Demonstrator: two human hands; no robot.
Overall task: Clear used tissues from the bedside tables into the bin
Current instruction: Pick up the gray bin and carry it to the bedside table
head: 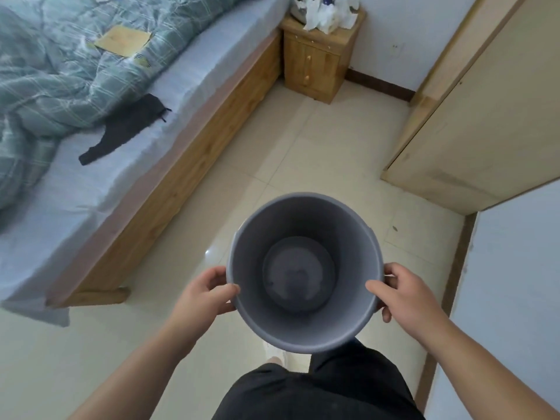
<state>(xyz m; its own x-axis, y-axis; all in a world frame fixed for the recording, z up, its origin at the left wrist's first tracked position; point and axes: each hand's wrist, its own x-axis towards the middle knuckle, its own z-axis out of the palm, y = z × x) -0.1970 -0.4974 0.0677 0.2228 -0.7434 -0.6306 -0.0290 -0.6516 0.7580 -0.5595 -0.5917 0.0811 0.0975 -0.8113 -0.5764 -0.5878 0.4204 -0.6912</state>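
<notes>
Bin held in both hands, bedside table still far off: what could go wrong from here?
1. Both the left hand and the right hand grip the bin, so neither is free to pick tissues.
2. The tissues sit piled among other items on the bedside table; grabbing could topple something.

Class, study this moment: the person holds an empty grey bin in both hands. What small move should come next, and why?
Probably carry the bin forward to the bedside table. The left hand and right hand grip its rim, it looks empty, and the tissues are piled on that table, beyond the open floor.
</notes>
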